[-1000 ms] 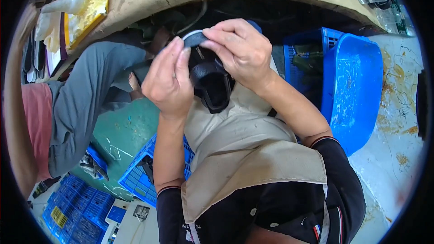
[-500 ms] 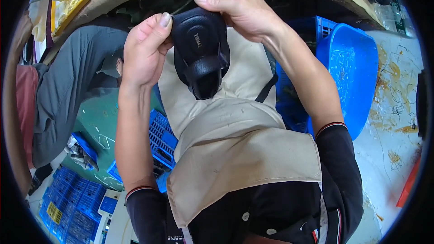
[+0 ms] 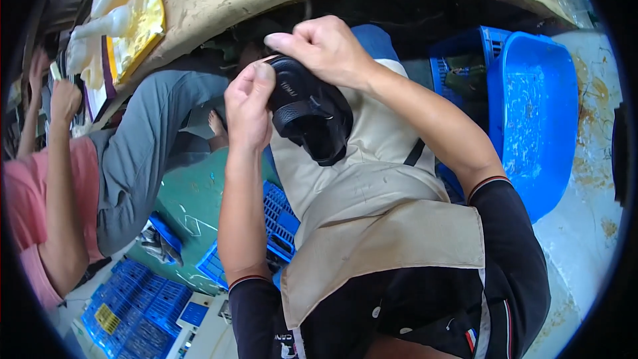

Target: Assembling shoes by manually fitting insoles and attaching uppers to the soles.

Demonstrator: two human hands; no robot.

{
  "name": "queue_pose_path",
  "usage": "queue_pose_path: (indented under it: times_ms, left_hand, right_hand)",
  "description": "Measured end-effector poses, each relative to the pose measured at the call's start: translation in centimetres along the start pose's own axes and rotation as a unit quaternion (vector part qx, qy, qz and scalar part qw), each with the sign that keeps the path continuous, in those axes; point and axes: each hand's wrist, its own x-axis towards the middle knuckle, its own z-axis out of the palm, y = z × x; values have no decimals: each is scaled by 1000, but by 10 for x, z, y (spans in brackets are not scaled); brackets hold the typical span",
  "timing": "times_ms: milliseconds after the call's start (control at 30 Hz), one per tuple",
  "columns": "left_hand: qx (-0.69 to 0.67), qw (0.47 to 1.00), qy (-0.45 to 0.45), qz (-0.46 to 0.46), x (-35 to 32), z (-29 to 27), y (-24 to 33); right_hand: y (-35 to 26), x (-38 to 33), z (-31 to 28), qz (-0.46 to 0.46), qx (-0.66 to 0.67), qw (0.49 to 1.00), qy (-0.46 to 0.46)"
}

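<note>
Above my lap, over a beige apron (image 3: 379, 226), a black sandal (image 3: 312, 113) is held with its insole facing up and its strapped end toward me. My left hand (image 3: 249, 103) pinches the sandal's far left edge, thumb on top. At the far end, my right hand (image 3: 325, 53) is closed over the rim, with the thumb pointing left. The right fingers' undersides are hidden, so the exact grip there is partly out of sight.
A beige worktable edge (image 3: 219, 6) curves across the far side. At right stands a blue tub (image 3: 538, 119) beside a blue crate (image 3: 492, 43). More blue crates (image 3: 139, 306) lie at lower left. A co-worker in a pink shirt (image 3: 80, 166) sits close on my left.
The sandal and both hands sit lower and the sandal is turned slightly, its far end tilting left. My view has shifted, bringing more of the co-worker and the table into sight.
</note>
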Motion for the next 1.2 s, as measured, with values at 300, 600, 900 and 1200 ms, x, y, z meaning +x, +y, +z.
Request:
queue_pose_path:
  times_ms: [300,600,900,1200]
  left_hand:
    - [10,998,-59,18,6,-27,-2]
    - [15,999,-34,27,14,-16,3]
    - [4,994,20,-110,25,-16,7]
    - [255,967,23,-3,30,24,-16]
  right_hand:
    - [17,4,29,82,183,977,-72]
    - [40,11,21,105,189,971,-107]
    - [44,-8,25,127,226,965,-38]
    - [28,-36,-26,109,145,967,-177]
